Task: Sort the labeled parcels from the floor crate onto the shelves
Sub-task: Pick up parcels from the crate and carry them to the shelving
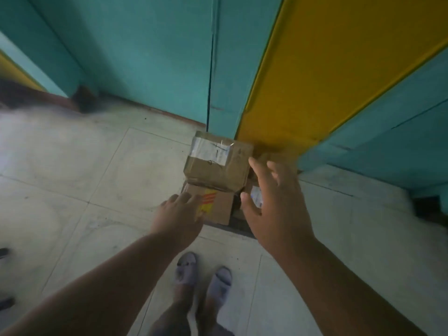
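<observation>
Seen from above, a person in grey slippers stands on a pale tiled floor. Both bare arms reach toward a stack of cardboard parcels lying on the floor against a teal and yellow wall. The top parcel bears a white label. The left hand, fingers straight, hovers at a lower parcel with a yellow and red mark. The right hand is spread wide, holding nothing, beside the top parcel.

Both my arms reach forward and down. My left hand is flat, fingers straight and together. My right hand is higher, fingers spread and relaxed, thumb apart, holding nothing.
</observation>
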### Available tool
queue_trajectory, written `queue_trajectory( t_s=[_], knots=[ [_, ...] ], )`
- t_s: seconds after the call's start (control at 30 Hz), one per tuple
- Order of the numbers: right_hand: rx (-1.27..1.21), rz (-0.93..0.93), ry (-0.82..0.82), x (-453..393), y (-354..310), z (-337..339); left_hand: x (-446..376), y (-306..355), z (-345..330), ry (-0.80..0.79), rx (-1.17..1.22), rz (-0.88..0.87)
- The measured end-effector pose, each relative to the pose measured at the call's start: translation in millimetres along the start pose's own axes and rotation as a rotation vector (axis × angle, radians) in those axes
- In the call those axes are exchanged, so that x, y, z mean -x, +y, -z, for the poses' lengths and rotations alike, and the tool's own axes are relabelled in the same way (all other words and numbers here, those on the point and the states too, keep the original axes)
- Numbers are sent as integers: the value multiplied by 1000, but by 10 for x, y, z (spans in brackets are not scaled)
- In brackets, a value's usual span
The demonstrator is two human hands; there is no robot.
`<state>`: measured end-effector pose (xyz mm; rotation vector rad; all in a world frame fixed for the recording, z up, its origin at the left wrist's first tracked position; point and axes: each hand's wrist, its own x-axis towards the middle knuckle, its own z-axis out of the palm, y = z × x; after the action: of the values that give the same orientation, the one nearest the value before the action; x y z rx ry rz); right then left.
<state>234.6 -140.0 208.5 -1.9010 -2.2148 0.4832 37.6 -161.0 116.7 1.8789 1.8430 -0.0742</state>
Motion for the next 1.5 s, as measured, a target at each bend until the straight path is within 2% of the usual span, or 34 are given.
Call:
queue_trajectory(
  t_s=[0.2,0.37,0.5,0.6,0.7,0.83,1.07,1.13,1.23,1.3,1.37,1.5],
  knots=[
    [-9,-90,-144,3,339,-1433,-329,-773,-1000,-63,119,175],
    [-26,-208,-300,-28,612,-2487,-669,-1116,-1577,-96,231,262],
    [-78,-265,-406,-98,689,-2930,-835,-1162,-1803,-110,335,288],
    [-154,-306,-358,-91,636,-2909,-793,-1150,-1769,-83,433,326],
    [-214,-294,-275,-1,519,-2572,-549,-1047,-1499,0,613,338],
    [-314,-205,-116,166,177,-1553,-84,-727,-691,55,1004,408],
    [-322,1,68,363,-391,545,811,-10,1003,241,1163,351],
    [-321,4,115,410,-496,959,1009,155,1301,229,1240,283],
    [-343,-13,179,490,-634,1404,1232,267,1643,131,1300,140],
    [-331,13,161,532,-731,1627,1326,273,1835,103,1275,75],
    [-392,53,81,558,-817,1802,1350,245,2020,140,1223,41],
    [-419,75,21,582,-947,2038,1339,226,2403,211,1206,71]
  ],
)
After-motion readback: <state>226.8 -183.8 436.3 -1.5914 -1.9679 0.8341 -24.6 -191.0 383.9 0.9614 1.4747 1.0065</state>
